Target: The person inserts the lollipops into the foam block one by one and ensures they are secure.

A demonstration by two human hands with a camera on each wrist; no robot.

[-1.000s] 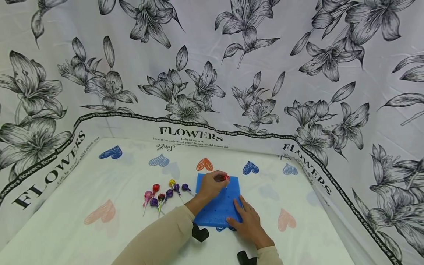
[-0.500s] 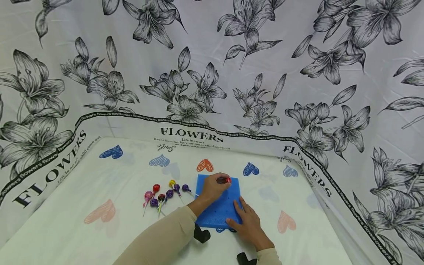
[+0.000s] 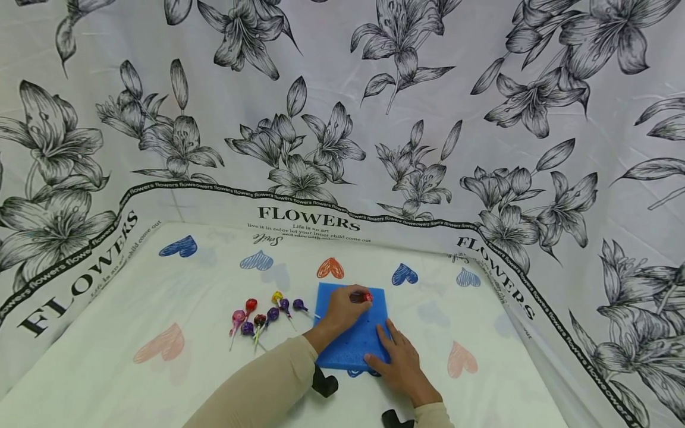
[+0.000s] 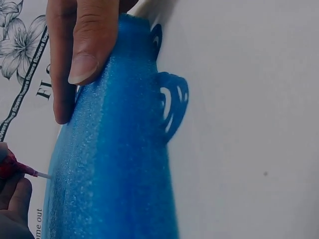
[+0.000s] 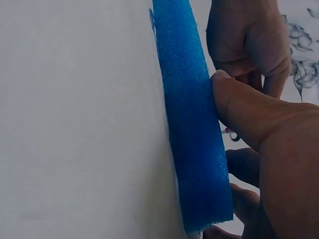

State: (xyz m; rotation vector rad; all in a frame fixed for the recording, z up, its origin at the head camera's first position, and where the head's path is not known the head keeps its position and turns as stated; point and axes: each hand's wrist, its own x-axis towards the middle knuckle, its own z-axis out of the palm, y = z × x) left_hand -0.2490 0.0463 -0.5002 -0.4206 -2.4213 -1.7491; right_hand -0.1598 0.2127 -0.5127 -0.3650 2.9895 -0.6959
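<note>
My left hand [image 3: 342, 310] pinches a red-wrapped lollipop [image 3: 368, 297] over the far part of a blue foam block [image 3: 355, 345]. In the left wrist view the head of this lollipop [image 4: 9, 167] is between the fingers, and its white stick points down to the foam's top. Whether the stick's tip has entered the foam cannot be seen. My right hand [image 3: 402, 358] rests on the block's near right corner with fingers and thumb extended. The right wrist view has the thumb of this hand [image 5: 294, 144] against the foam's edge. Small dark holes dot the foam's top.
Left of the block lie several loose lollipops, among them a red one [image 3: 251, 305], a yellow one [image 3: 276, 296], a pink one [image 3: 238, 317] and purple ones [image 3: 247, 328]. A heart-printed white cloth [image 3: 214, 380] covers the table, and a flower-printed curtain [image 3: 332, 71] hangs behind.
My left hand has shifted slightly to the right and nearer with the red lollipop, still above the foam. My right hand stays on the block's corner.
</note>
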